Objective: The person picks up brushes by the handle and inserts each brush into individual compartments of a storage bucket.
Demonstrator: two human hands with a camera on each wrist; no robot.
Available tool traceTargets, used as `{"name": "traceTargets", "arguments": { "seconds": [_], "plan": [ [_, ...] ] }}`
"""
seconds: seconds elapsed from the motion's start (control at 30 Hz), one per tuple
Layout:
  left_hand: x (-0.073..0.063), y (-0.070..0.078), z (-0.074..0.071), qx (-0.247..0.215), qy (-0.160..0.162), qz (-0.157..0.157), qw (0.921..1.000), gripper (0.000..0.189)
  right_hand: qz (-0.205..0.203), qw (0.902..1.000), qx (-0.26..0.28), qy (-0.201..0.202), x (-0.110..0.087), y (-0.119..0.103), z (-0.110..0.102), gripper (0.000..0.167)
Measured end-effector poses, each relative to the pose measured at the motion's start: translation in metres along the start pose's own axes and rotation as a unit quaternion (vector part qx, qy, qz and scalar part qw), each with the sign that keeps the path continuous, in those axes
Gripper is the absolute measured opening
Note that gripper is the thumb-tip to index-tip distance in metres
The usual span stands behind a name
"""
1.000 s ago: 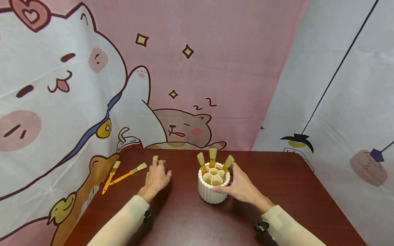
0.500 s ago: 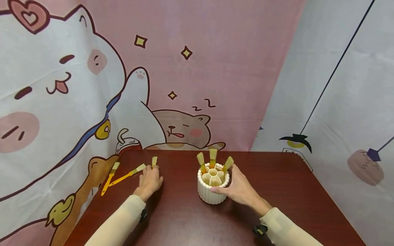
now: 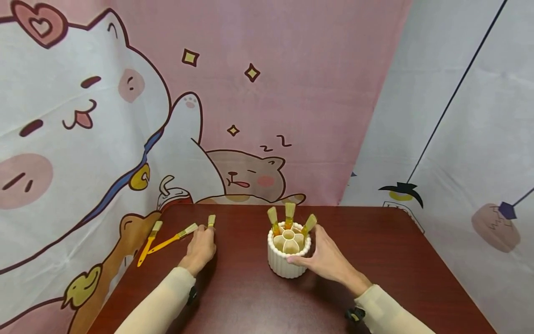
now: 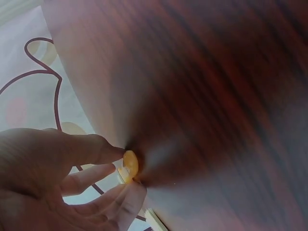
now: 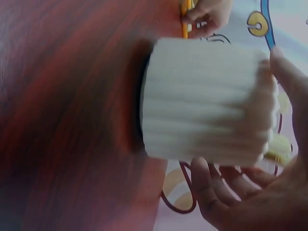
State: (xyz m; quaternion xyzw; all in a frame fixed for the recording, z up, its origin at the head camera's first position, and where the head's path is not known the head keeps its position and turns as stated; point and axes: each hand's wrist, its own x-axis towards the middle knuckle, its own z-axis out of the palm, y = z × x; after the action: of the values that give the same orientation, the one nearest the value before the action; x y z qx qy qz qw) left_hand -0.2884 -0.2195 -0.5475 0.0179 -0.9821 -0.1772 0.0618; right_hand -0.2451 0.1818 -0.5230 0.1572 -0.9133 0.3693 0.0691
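My left hand [image 3: 201, 247] pinches the yellow handle of a flat paintbrush [image 3: 212, 220], whose pale bristles point to the back of the table. In the left wrist view, thumb and fingers close on the yellow handle end [image 4: 130, 163], just above the wood. A white ribbed brush holder [image 3: 282, 263] with a beaded rim and flower-shaped dividers stands upright at the middle. Around its right side curls my right hand [image 3: 331, 260], with the thumb at the front. Three paintbrushes [image 3: 289, 212] stand in it, bristles up. The holder's ribbed wall [image 5: 207, 103] fills the right wrist view.
Two more yellow-handled brushes, one upright in the picture [image 3: 150, 242] and one slanted [image 3: 175, 237], lie at the table's left edge, handles nearly meeting. A cartoon-printed cloth [image 3: 317, 93] hangs behind the dark red wooden table [image 3: 384, 250].
My left hand has moved slightly left and toward me, and its fingers have closed on the lying brush's handle. That brush has shifted slightly. The right hand keeps its hold on the holder.
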Motion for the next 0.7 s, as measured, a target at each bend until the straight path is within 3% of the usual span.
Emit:
{"name": "traceTargets", "arguments": {
  "seconds": [0.27, 0.4, 0.53, 0.7],
  "plan": [
    [-0.005, -0.005, -0.004, -0.008, 0.013, 0.026, 0.9995, 0.047, -0.043, 0.9968, 0.02, -0.064, 0.009, 0.013, -0.019, 0.126],
    [-0.007, -0.005, -0.008, -0.004, 0.006, 0.025, 0.9997, 0.058, -0.074, 0.9915, 0.053, -0.092, 0.019, 0.02, -0.028, 0.116],
    [-0.006, -0.003, -0.01, -0.004, -0.003, 0.006, 1.0, 0.064, -0.077, 0.9851, 0.087, -0.127, 0.028, 0.026, -0.032, 0.115],
    [0.002, -0.001, -0.004, -0.006, 0.007, -0.027, 0.9996, 0.059, -0.071, 0.9758, 0.122, -0.167, 0.039, 0.034, -0.029, 0.115]
  ]
}}
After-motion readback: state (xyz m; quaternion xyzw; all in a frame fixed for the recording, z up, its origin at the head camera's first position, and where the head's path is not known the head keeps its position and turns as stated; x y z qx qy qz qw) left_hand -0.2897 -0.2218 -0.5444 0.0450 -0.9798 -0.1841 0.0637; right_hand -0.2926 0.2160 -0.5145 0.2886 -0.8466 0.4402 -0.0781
